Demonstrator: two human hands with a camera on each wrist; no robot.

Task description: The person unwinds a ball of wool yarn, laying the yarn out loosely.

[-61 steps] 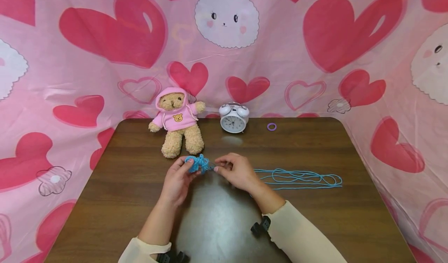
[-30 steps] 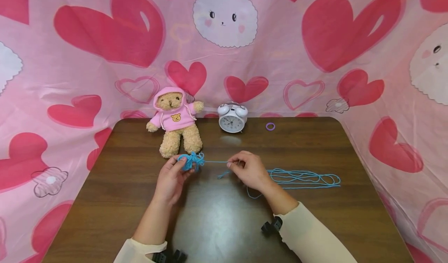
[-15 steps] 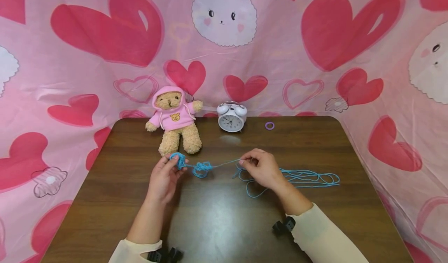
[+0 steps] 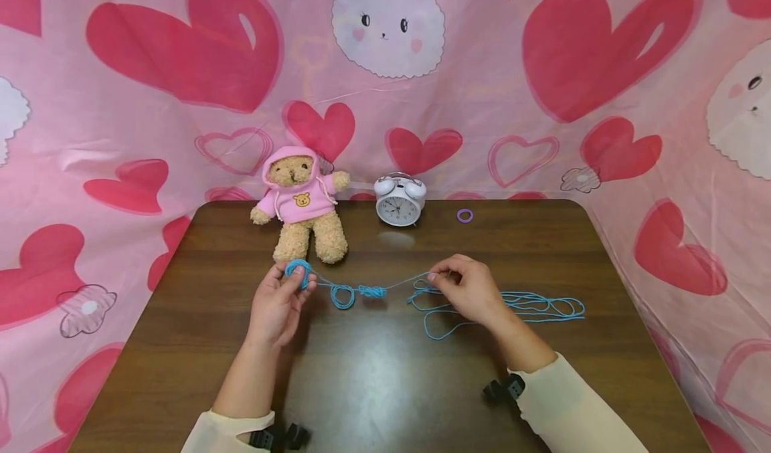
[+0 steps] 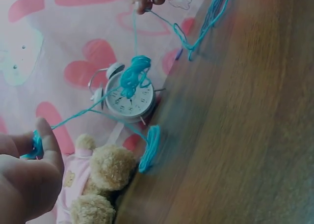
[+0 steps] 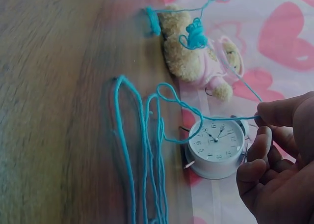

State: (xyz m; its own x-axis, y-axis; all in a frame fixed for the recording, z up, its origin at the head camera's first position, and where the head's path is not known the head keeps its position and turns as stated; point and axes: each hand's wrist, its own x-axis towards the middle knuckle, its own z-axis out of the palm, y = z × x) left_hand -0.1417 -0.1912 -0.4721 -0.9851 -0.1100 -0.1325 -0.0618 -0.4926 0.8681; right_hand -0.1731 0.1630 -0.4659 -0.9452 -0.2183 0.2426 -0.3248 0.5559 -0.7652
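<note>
A length of light-blue yarn stretches between the two hands above the table. My left hand (image 4: pixel 276 312) pinches a small coil of it (image 4: pixel 298 276) between thumb and fingers. Midway along the strand hangs a knotted clump (image 4: pixel 372 292), and left of that a round loop (image 4: pixel 343 297) dangles. With thumb and forefinger, my right hand (image 4: pixel 472 291) pinches the strand at its right end. From those fingertips the yarn runs down to long, loose strands (image 4: pixel 542 306) lying on the table, partly hidden by the hand. In the right wrist view the thin strand (image 6: pixel 230 118) reaches the fingertips.
A teddy bear (image 4: pixel 303 202) in a pink hoodie sits at the back left of the brown wooden table (image 4: pixel 373 386). Beside it stands a white alarm clock (image 4: pixel 399 202). A purple ring (image 4: pixel 464 216) lies at the back right, before a pink heart-print cloth (image 4: pixel 482 71).
My right hand has moved right, drawing the yarn out, while my left has shifted slightly left. The bunch at my left fingers has spread into a held coil, a hanging loop and a clump.
</note>
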